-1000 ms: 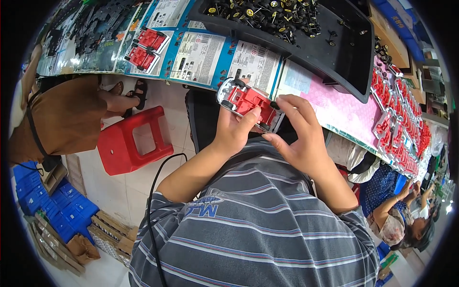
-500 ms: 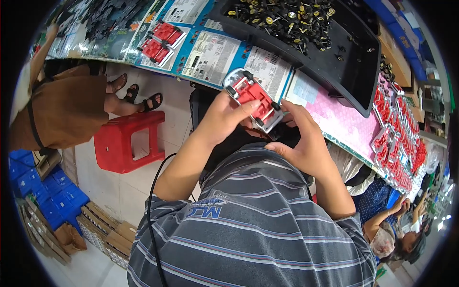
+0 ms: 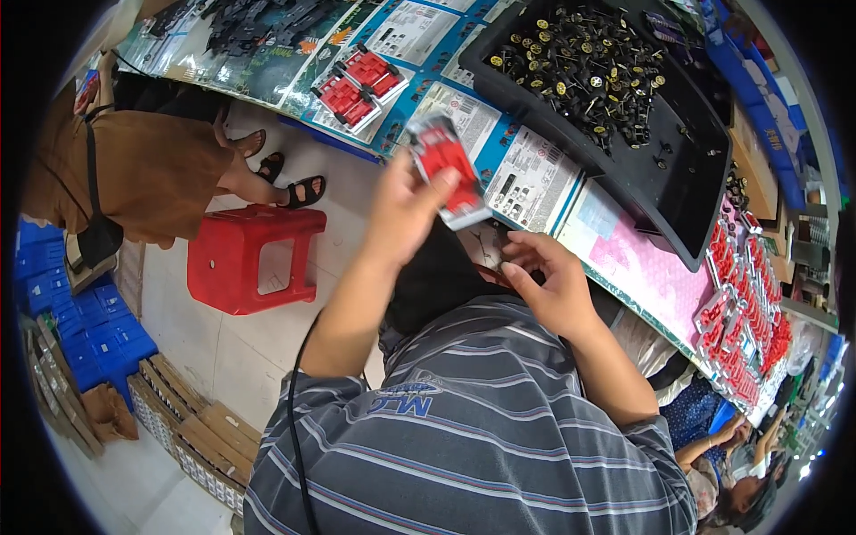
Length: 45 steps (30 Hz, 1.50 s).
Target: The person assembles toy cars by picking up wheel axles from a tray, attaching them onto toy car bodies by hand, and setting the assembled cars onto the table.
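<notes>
My left hand [image 3: 403, 209] grips a toy car [image 3: 448, 174], thumb across its red underside, silver-grey body showing round the rim. The car is slightly blurred and hangs near the table's front edge. My right hand [image 3: 560, 281] is apart from the car, below and to its right, fingers loosely bent with a gap to the thumb; nothing shows in it. Farther left on the table, red toy car undersides with black wheels [image 3: 358, 86] lie side by side. A black tray [image 3: 615, 183] holds many wheels on axles [image 3: 584, 71], black with yellow faces.
Rows of red and silver car parts [image 3: 740, 312] cover the pink sheet [image 3: 655, 245] at right. Dark plastic parts [image 3: 267, 27] are heaped at far left. A red stool [image 3: 236, 267] and a person in a brown garment [image 3: 143, 169] are at left. Blue crates [image 3: 102, 339] stand below.
My left hand has lifted the car away from my right hand, toward the cars on the table. My right hand has drawn back, its fingers more bent. The whole view has shifted slightly.
</notes>
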Each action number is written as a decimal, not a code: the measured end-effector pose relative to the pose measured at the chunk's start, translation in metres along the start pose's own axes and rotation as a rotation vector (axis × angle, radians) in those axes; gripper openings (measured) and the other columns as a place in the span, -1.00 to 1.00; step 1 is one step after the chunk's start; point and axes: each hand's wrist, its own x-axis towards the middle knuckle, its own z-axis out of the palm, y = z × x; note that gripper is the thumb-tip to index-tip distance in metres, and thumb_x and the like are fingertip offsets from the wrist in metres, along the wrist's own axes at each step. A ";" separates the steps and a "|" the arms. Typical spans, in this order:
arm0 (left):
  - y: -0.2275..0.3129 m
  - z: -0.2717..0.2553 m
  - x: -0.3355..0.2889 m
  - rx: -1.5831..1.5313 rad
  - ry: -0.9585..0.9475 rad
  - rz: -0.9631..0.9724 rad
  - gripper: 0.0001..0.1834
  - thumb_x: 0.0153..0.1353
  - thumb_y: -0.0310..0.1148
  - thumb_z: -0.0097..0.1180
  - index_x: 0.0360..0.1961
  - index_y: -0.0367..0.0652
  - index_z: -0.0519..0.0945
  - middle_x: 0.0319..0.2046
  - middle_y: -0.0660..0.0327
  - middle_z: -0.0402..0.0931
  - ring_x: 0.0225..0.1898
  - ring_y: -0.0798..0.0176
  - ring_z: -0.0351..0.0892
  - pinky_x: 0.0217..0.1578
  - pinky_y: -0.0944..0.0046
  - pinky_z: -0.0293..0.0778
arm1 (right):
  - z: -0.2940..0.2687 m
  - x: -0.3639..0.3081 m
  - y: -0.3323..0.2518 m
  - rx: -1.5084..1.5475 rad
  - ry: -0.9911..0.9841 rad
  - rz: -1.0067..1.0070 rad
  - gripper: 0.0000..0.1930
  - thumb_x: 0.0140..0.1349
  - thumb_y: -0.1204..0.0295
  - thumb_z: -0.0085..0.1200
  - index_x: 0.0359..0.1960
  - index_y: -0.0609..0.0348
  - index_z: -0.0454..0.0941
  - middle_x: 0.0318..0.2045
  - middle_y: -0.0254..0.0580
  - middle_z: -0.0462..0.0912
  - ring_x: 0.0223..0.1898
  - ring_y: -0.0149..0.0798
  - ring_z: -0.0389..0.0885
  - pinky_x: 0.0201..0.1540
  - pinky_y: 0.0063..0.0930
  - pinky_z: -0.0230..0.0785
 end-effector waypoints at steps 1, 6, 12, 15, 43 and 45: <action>0.025 -0.008 0.011 0.083 0.061 0.053 -0.57 0.31 -0.44 0.25 0.17 -0.24 0.47 -0.05 0.16 0.64 -0.06 0.30 0.66 0.02 0.22 0.58 | -0.004 0.001 -0.005 -0.056 -0.020 0.020 -0.58 0.27 0.58 0.22 0.17 0.34 0.47 -0.16 -0.18 0.63 -0.20 -0.43 0.59 -0.14 -0.54 0.48; 0.087 -0.103 0.074 0.263 0.371 0.116 -0.63 0.35 -0.45 0.19 0.15 -0.28 0.51 -0.10 0.14 0.67 -0.18 0.33 0.70 -0.21 0.33 0.64 | -0.019 -0.001 0.010 -0.081 0.025 0.054 -0.62 0.31 0.59 0.19 0.15 0.34 0.48 -0.09 -0.18 0.63 -0.10 -0.42 0.57 0.00 -0.50 0.46; 0.106 -0.142 0.147 0.164 0.273 -0.011 -0.66 0.33 -0.37 0.22 0.07 -0.24 0.53 -0.10 0.15 0.64 -0.19 0.20 0.70 -0.22 0.19 0.65 | -0.029 -0.014 0.029 -0.027 0.143 0.103 -0.68 0.27 0.59 0.20 0.06 0.36 0.54 -0.20 -0.18 0.65 -0.23 -0.42 0.60 -0.16 -0.51 0.49; 0.103 -0.131 0.200 0.297 0.162 -0.043 -0.70 0.30 -0.33 0.28 -0.01 -0.22 0.58 -0.18 0.18 0.66 -0.21 0.23 0.70 -0.24 0.18 0.63 | -0.033 -0.013 0.028 -0.038 0.136 0.088 -0.69 0.28 0.60 0.20 0.06 0.36 0.54 -0.18 -0.18 0.65 -0.24 -0.43 0.59 -0.16 -0.52 0.49; 0.071 -0.091 0.199 1.140 0.344 0.409 -0.57 0.24 -0.14 0.26 -0.04 -0.30 0.63 -0.08 -0.05 0.65 -0.05 0.06 0.66 -0.02 0.14 0.52 | -0.180 -0.082 0.033 -0.119 0.602 0.223 -0.66 0.35 0.47 0.17 0.08 0.42 0.52 -0.16 -0.22 0.65 -0.15 -0.42 0.60 -0.05 -0.54 0.44; 0.075 -0.073 0.213 1.168 0.326 0.424 -0.56 0.24 -0.15 0.26 -0.01 -0.28 0.63 -0.13 -0.07 0.66 -0.09 -0.01 0.67 -0.05 0.10 0.54 | -0.184 -0.083 0.036 -0.116 0.620 0.242 -0.67 0.36 0.47 0.17 0.07 0.42 0.53 -0.17 -0.23 0.65 -0.15 -0.42 0.60 -0.05 -0.56 0.43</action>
